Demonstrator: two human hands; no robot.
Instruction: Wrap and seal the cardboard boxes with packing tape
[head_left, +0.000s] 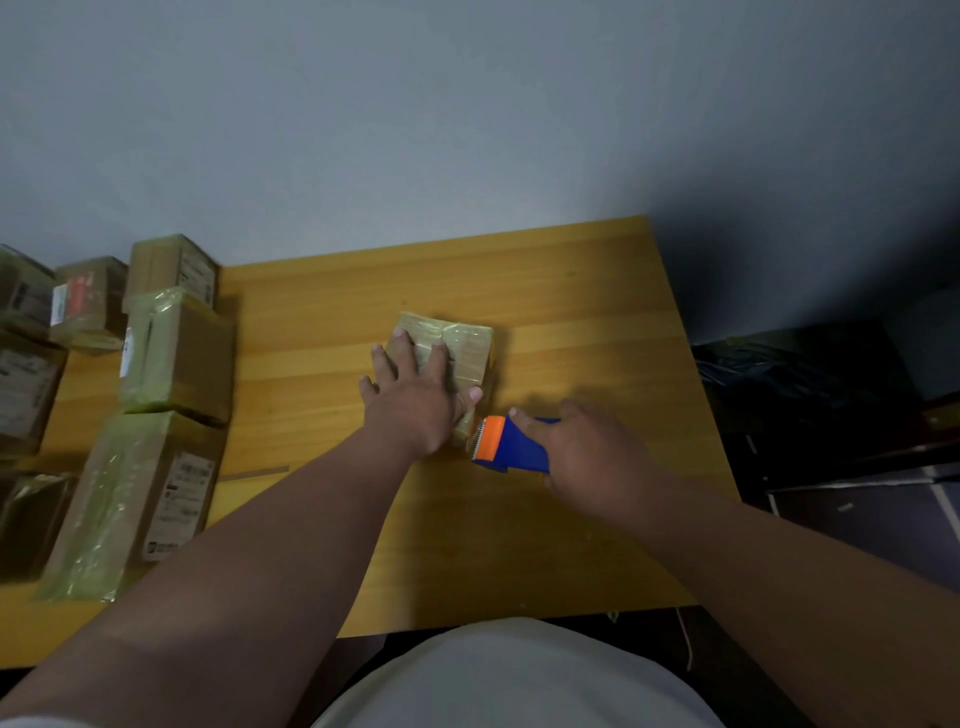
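I see the left hand (415, 389) pressing flat, fingers spread, on the taped box (457, 353) at the middle of the wooden table (571, 312). The right hand (587, 457) grips the blue-and-orange tape dispenser (509, 444) (cutter touching the box's near edge). Wrapped boxes (156, 364) stand left of it, against a grey wall (467, 104).

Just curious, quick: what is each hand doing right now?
Left hand: open, fingers spread, pressing flat on the small taped box.
Right hand: gripping the blue tape dispenser.
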